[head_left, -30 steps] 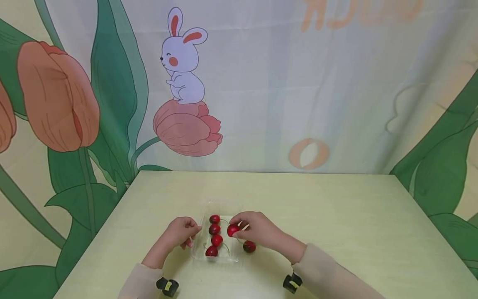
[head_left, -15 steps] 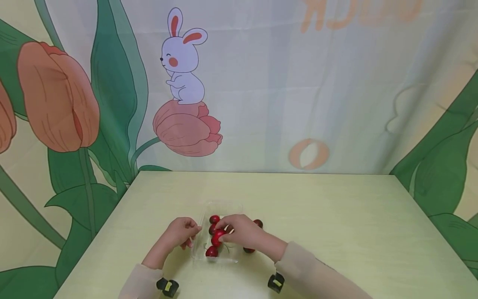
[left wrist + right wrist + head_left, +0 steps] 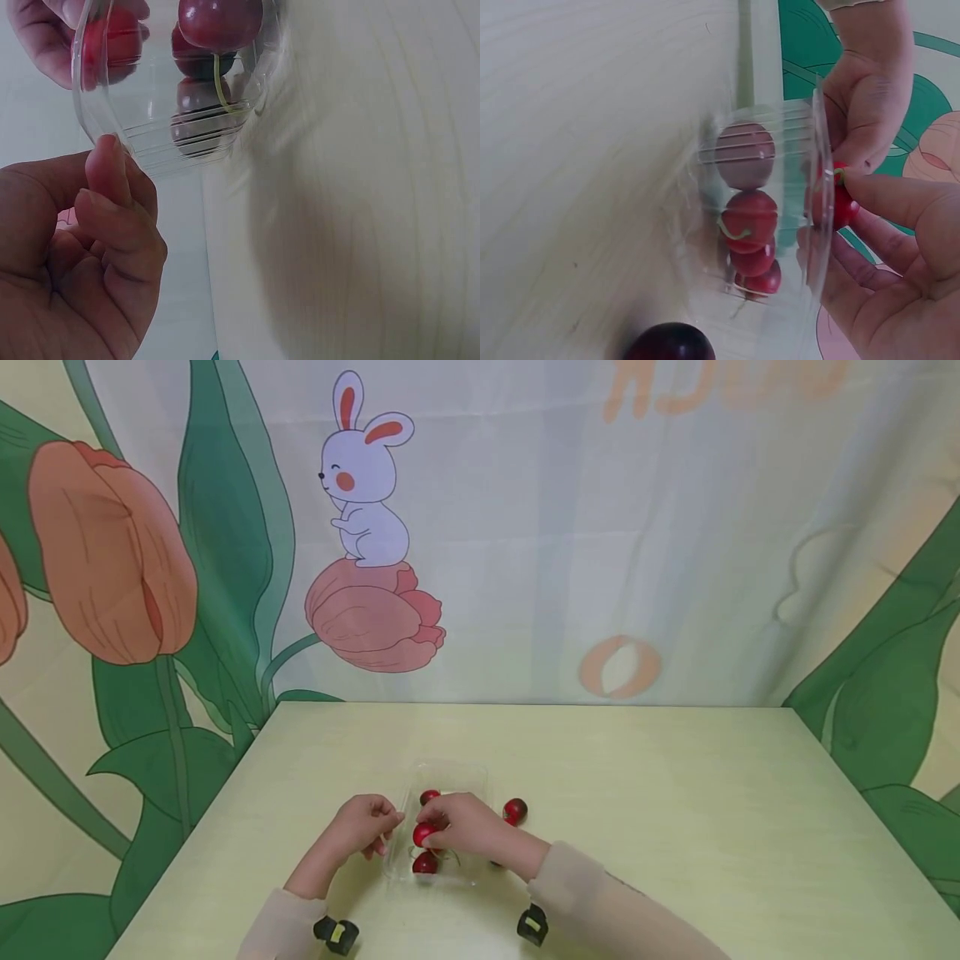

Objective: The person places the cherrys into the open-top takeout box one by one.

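Note:
My left hand pinches the left rim of a clear plastic box; in the left wrist view the fingertips are at the box's corner. Over the box, my right hand holds a red cherry between thumb and fingers. That held cherry shows a green stem in the right wrist view, at rim height. Several cherries lie in a row inside the box, among them a near one and a far one. Those in the middle are partly hidden by my right hand.
On the pale wooden table, right of the box, lies a dark red cherry. Another cherry is mostly hidden under my right wrist. A printed curtain with a rabbit and tulips hangs behind the table.
My right hand has carried its cherry leftward from the box's right side to above the row. A cherry right of the box has come into view. My left hand stays at the rim.

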A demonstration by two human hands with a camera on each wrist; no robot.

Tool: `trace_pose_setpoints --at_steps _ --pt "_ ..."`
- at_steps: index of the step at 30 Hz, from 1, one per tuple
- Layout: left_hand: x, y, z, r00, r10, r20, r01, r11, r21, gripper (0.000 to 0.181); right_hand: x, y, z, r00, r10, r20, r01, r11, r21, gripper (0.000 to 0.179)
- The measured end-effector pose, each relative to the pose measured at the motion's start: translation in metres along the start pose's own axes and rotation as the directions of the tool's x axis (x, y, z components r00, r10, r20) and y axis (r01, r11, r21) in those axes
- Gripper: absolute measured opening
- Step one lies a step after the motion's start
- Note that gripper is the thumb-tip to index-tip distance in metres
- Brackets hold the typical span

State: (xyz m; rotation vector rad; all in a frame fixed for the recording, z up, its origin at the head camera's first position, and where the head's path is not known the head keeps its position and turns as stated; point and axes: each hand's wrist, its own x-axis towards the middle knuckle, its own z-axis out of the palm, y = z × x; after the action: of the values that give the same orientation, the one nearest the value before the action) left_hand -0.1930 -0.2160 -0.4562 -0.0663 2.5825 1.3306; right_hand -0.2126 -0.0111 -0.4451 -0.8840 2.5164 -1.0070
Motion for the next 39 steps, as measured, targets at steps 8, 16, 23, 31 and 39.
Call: trace_pose_setpoints --at_steps 8,16,23,31,39 --pt "0.002 -0.003 0.001 1.0 0.011 -0.007 -0.011 1.0 -0.01 0.017 0.004 -0.001 0.004 1.0 0.003 -0.008 -0.003 1.0 0.001 0.023" --pt "0.002 -0.002 0.004 1.0 0.006 -0.028 -0.005 1.0 0.021 0.019 0.009 0.0 0.009 1.0 0.015 0.002 -0.015 1.0 -0.014 0.024" --pt "0.0 0.0 0.003 1.0 0.007 -0.023 -0.006 1.0 0.014 0.018 0.013 0.0 0.013 1.0 0.025 0.009 -0.025 1.0 -0.009 0.024" --pt "0.001 -0.001 0.003 1.0 0.007 -0.023 -0.007 1.0 0.012 0.018 0.018 0.002 0.019 1.0 -0.007 0.003 0.008 0.999 -0.051 0.023" --pt "0.001 -0.002 0.003 1.0 0.009 -0.026 -0.009 1.0 0.008 0.018 0.02 0.003 0.021 1.0 -0.016 -0.003 0.016 0.996 -0.091 0.022"
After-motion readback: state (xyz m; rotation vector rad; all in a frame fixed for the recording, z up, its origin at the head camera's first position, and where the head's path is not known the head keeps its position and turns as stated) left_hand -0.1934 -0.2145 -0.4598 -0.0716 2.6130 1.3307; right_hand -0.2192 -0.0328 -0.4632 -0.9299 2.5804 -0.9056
